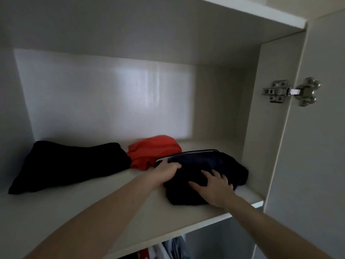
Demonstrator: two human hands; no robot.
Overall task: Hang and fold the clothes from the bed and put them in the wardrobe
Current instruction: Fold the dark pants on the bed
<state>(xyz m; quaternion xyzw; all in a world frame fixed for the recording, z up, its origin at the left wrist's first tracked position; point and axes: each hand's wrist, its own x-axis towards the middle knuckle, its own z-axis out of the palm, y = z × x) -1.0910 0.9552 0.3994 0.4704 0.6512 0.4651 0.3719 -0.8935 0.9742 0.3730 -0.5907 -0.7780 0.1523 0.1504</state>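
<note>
We see a white wardrobe shelf [93,208] with three folded garments on it. The navy folded garment [211,165], with a thin pale stripe along its far edge, lies toward the right end of the shelf, close to the wardrobe side panel [265,113]. The left hand [166,171] grips the garment's left edge, fingers curled over the cloth so that their tips are hidden in the fold. The right hand [212,187] lies flat on the garment's near part, fingers spread and straight, pressing down; its little-finger side is lost against the dark fabric. Just left of the navy garment and touching its far corner sits an orange-red garment [153,152], blurred at its back edge. Further left of that lies a black garment [65,165], too dark for us to make out folds or kind. On the side panel a metal hinge [291,91] joins the open door [321,146]. Below the shelf, only cut-off scraps of hanging clothes [171,249] show at the bottom edge, indistinct.
</note>
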